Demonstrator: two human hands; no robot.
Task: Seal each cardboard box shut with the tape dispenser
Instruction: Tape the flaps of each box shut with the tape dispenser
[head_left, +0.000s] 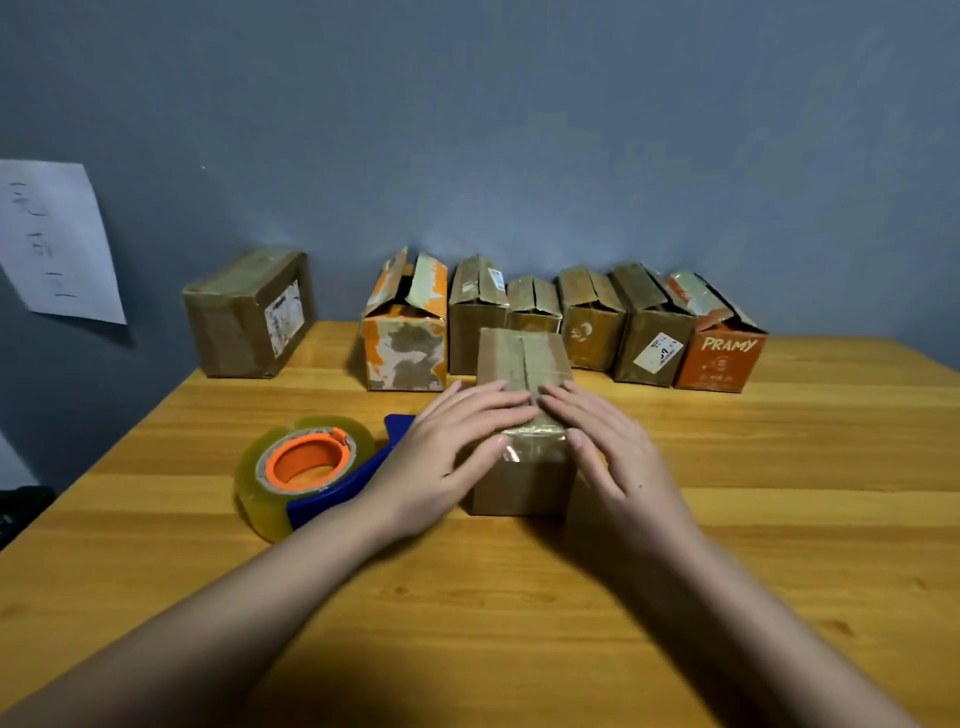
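Note:
A small brown cardboard box (522, 358) stands in the middle of the wooden table (779, 519), flaps closed, with shiny tape across its near top edge. My left hand (447, 452) lies flat on the left side of its top, fingers spread. My right hand (608, 447) presses flat on the right side, fingertips almost meeting the left ones at the seam. The tape dispenser (306, 473), blue with an orange hub and a clear roll, lies on the table just left of the box, partly behind my left wrist.
Several boxes line the back edge: an orange-and-white box (405, 338) with raised flaps, brown boxes (592, 322) with loose flaps, an orange "PRAMY" box (719, 353). A closed, taped brown box (249, 312) sits apart at far left. A paper sheet (52, 239) hangs on the grey wall.

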